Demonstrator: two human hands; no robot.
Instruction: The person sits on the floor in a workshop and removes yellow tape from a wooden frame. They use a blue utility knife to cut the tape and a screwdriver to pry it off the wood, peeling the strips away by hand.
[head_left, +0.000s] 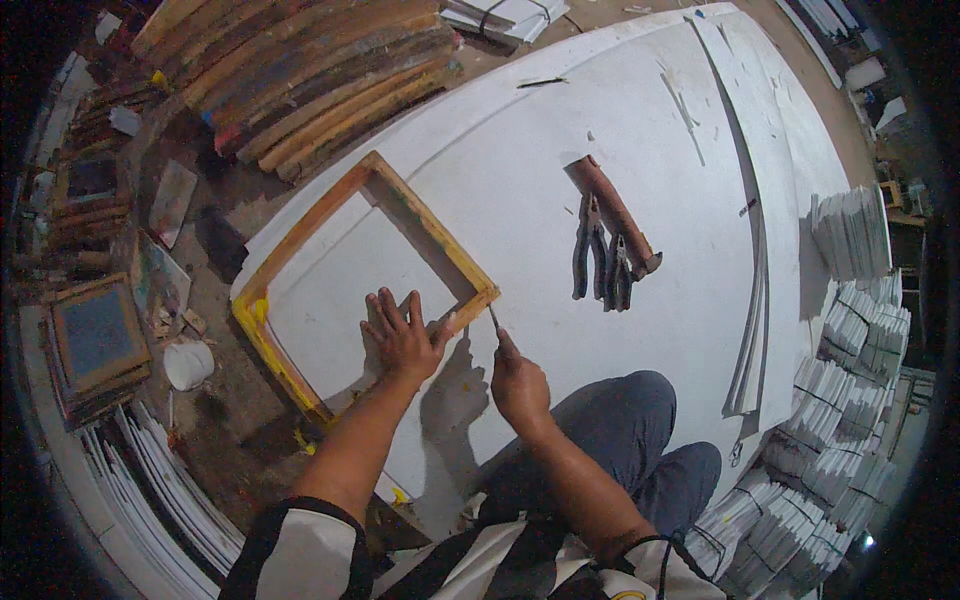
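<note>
A wooden frame [310, 222], stained with yellow paint, lies on a large white sheet [520, 140]. My left hand [405, 337] rests over its near side, with the fingers spread and the thumb at the wood close to the right corner. In my right hand [520, 392] is a slim tool [507, 345] with a narrow blade and a brownish handle. Its tip is at or just beside that corner; I cannot tell whether it touches. Farther right lie two dark-handled pliers [590, 255] and a hammer [616, 208] with a reddish-brown handle.
Stacked wooden frames [330, 75] stand at the far left, and more frames [95, 330] sit nearer at the left beside a white tub [189, 365]. Long white strips [752, 330] lie along the sheet's right part. Tied white bundles [845, 375] line the right side.
</note>
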